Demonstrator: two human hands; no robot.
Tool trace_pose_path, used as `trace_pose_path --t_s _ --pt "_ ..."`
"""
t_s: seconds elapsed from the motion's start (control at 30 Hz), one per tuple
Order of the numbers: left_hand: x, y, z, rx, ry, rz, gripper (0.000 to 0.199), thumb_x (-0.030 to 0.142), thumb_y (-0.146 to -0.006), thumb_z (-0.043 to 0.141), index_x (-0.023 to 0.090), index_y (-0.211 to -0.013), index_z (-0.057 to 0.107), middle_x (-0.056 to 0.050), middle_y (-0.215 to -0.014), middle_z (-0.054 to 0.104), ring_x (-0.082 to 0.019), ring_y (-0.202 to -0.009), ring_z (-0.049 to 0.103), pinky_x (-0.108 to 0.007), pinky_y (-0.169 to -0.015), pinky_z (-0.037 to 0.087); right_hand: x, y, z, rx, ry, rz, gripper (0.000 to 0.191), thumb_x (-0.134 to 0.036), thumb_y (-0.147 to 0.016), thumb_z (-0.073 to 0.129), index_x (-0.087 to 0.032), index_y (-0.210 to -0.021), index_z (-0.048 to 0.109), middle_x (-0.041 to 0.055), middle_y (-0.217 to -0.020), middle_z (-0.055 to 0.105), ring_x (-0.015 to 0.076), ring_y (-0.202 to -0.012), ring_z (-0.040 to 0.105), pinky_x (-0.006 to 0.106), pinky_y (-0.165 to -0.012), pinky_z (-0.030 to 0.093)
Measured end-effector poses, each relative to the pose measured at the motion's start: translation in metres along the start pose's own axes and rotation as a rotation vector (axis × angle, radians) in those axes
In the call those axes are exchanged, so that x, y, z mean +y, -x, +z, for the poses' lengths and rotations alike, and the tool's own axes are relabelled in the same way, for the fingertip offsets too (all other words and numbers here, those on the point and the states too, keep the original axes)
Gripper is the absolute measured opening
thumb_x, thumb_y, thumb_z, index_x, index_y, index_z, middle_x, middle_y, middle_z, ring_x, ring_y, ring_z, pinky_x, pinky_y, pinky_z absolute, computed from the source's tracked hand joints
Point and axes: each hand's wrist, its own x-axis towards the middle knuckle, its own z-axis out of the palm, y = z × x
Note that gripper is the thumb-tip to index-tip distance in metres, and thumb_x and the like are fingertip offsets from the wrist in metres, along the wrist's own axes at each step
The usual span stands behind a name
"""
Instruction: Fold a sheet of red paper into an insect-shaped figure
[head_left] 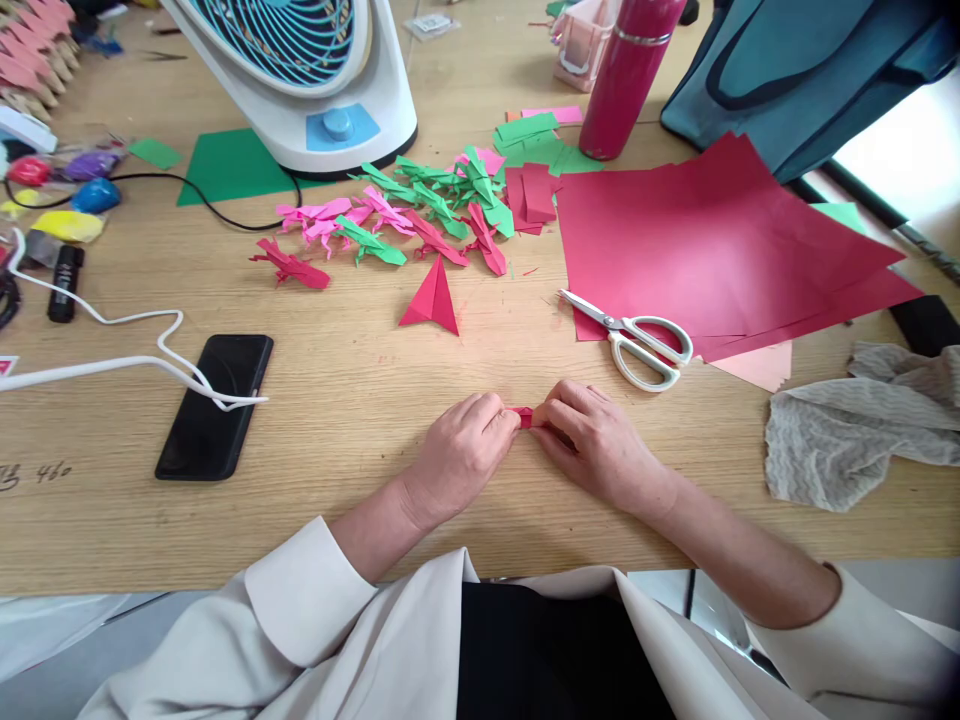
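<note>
Between my two hands, just above the table, is a small folded piece of red paper [526,417], mostly hidden by fingers. My left hand [466,445] pinches its left end, and my right hand [596,440] pinches the other end. Beyond the hands stands a red folded paper triangle [433,300] with a crease down its middle. Farther back lies a cluster of folded paper figures in green [442,195], pink [322,218] and red [292,265]. White-handled scissors [634,335] lie to the right, partly over large red paper sheets [675,250].
A phone [217,410] with a white cable across it lies at left. A white fan [330,120] stands at the back beside a green sheet [225,165]. Behind the sheets are a red bottle [626,80] and a blue bag [787,70]. A crumpled cloth [847,430] rests at right.
</note>
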Motion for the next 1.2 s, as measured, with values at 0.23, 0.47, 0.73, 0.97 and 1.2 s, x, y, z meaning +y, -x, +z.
trace_pose_path --t_s 0.23,0.47,0.73,0.97,1.2 --pt "0.002 -0.001 -0.003 -0.008 0.068 -0.046 0.020 0.018 -0.099 0.042 0.016 -0.089 0.060 -0.005 -0.082 0.056 -0.016 -0.078 0.054 -0.030 -0.075 0.049 -0.001 0.002 0.000 -0.017 0.058 0.044 0.016 -0.020 -0.096 0.051 -0.017 -0.082 0.058 0.0056 -0.082 0.056 0.0187 -0.076 0.052 0.032 -0.071 0.037" --pt "0.002 -0.003 -0.003 0.001 0.125 -0.078 0.016 0.018 -0.098 0.047 0.016 -0.091 0.060 -0.005 -0.085 0.058 -0.016 -0.081 0.055 -0.030 -0.078 0.050 -0.002 0.001 0.000 -0.031 0.112 0.051 0.019 -0.020 -0.097 0.049 -0.017 -0.080 0.058 0.0058 -0.080 0.056 0.0191 -0.074 0.052 0.033 -0.070 0.037" --pt "0.005 -0.007 0.001 0.052 0.262 -0.202 0.016 0.017 -0.096 0.049 0.017 -0.083 0.059 -0.004 -0.086 0.055 -0.015 -0.079 0.054 -0.029 -0.074 0.048 0.007 0.006 -0.008 -0.031 0.008 0.134 0.013 -0.018 -0.094 0.053 -0.018 -0.082 0.057 0.0059 -0.082 0.057 0.0195 -0.076 0.054 0.033 -0.070 0.041" --pt "0.006 -0.007 0.004 0.075 0.301 -0.220 0.015 0.015 -0.094 0.050 0.017 -0.080 0.057 -0.004 -0.085 0.055 -0.014 -0.079 0.054 -0.028 -0.075 0.048 0.009 0.010 -0.015 -0.017 -0.164 0.150 0.010 -0.014 -0.093 0.053 -0.018 -0.085 0.058 0.0050 -0.082 0.057 0.0180 -0.076 0.054 0.031 -0.066 0.042" --pt "0.007 -0.010 0.005 0.092 0.343 -0.238 0.016 0.013 -0.091 0.051 0.018 -0.076 0.054 -0.002 -0.082 0.054 -0.014 -0.077 0.053 -0.028 -0.072 0.047 0.011 0.018 -0.016 -0.016 -0.088 -0.033 0.017 -0.015 -0.097 0.048 -0.018 -0.099 0.064 0.0075 -0.090 0.061 0.0185 -0.079 0.055 0.035 -0.073 0.044"
